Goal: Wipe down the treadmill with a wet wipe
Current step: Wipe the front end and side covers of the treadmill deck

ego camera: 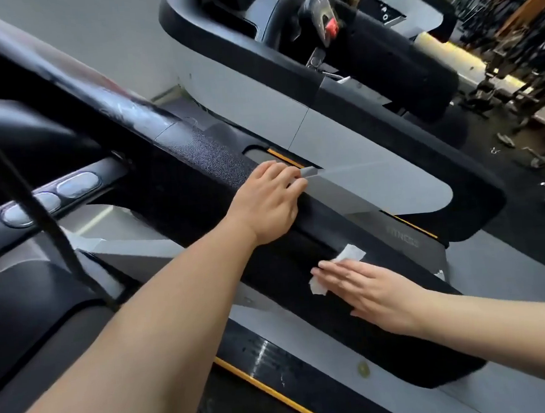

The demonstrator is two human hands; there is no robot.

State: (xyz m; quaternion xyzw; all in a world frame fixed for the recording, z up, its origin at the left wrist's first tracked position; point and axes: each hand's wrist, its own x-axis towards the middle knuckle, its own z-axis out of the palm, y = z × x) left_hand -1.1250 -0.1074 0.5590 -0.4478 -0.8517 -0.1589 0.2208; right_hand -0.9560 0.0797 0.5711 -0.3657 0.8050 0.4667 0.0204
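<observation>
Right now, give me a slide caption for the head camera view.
Right hand presses a wet wipe flat on the treadmill side rail while the left hand braces on it.

The right hand [372, 293] covers most of the wet wipe [348, 255]. Beyond the treadmill [372, 173], the gym equipment [510, 28] blurs. The picture's edge cuts both forearms.

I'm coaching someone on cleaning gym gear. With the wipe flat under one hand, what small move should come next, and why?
Probably slide the right hand, pressing flat on the wet wipe, along the dark treadmill panel. The wipe lies spread under straight fingers, and the left hand rests on the panel's upper edge as a brace, so a stroke is set up.
</observation>
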